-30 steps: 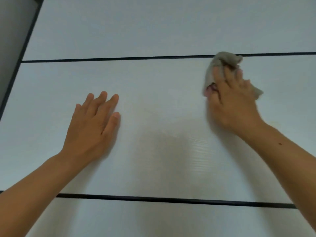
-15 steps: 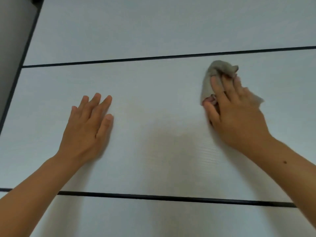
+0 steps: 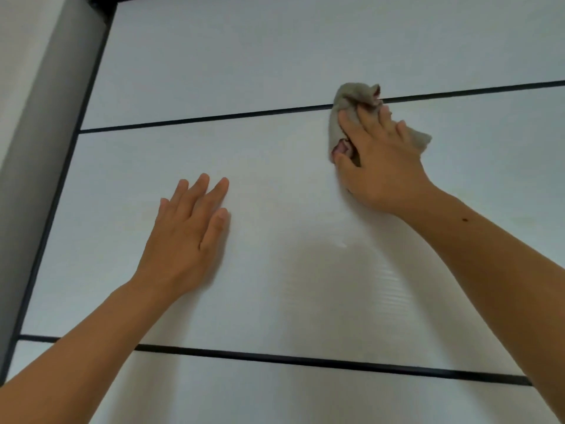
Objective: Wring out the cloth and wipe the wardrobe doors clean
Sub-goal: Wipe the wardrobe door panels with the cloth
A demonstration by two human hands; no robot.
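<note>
The white wardrobe door (image 3: 275,166) fills the view, and a faint wet sheen shows on it below my right wrist. My left hand (image 3: 186,237) lies flat on the door with its fingers straight and slightly spread. A bunched grey-beige cloth (image 3: 348,96) is pressed to the door under the spread, straight fingers of my right hand (image 3: 382,169). The top of the cloth overlaps the upper dark gap (image 3: 198,119). One corner of the cloth sticks out to the right of my fingers.
A second dark gap (image 3: 305,361) crosses the door below both forearms. A grey wall panel (image 3: 39,117) with a dark edge borders the wardrobe on the left. More white door panels lie above and below the gaps.
My right hand slid the cloth down from the upper gap, then back up onto it. My left hand stayed flat on the door. The view shifted, showing more of the grey panel.
</note>
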